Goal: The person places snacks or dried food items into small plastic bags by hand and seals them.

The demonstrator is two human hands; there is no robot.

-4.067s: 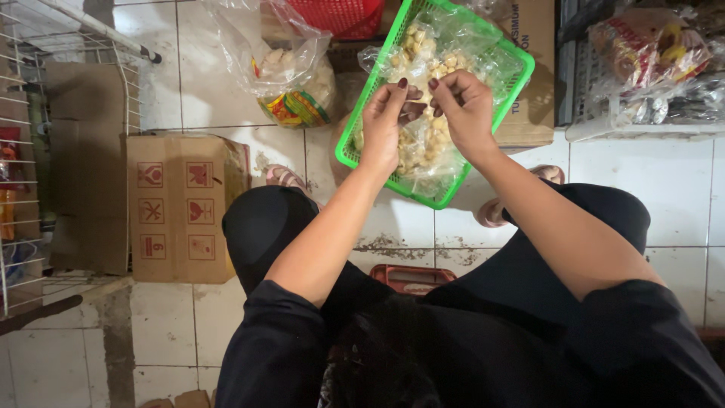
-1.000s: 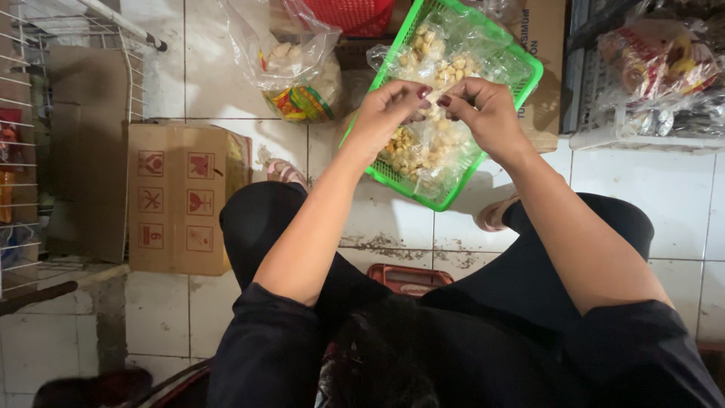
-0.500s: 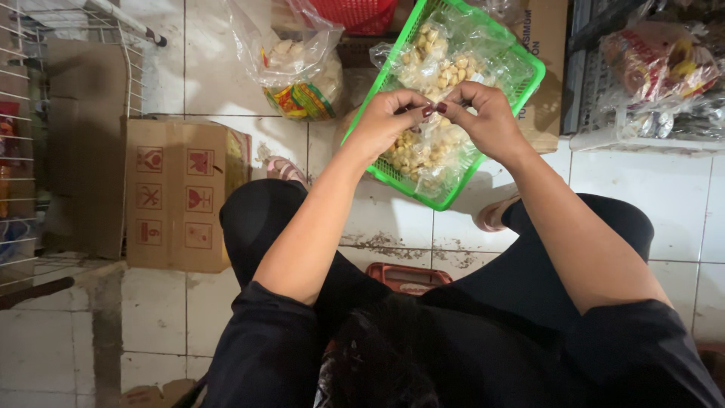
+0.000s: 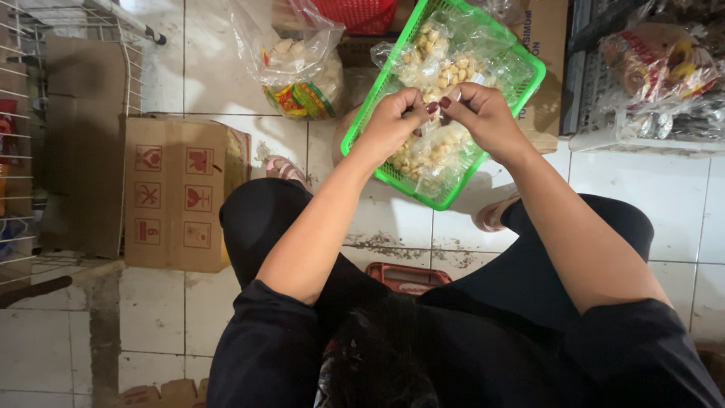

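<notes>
In the upper middle of the frame both hands meet over a green basket (image 4: 521, 91) that sits on the white tiled floor (image 4: 657, 196). The left hand (image 4: 393, 121) and the right hand (image 4: 487, 117) pinch the top of a small clear bag of pale nuts (image 4: 434, 147) between thumbs and fingertips, the fingers curled tight around the gathered plastic; the bag hangs just under the fingertips, its lower part resting among other such bags in the basket. Both forearms reach up from the bottom of the frame and converge, wrists bent slightly inward, above knees in black. A larger clear bag (image 4: 298, 64) stands at upper left of the basket, and a cardboard box (image 4: 177, 193) lies at the left.
</notes>
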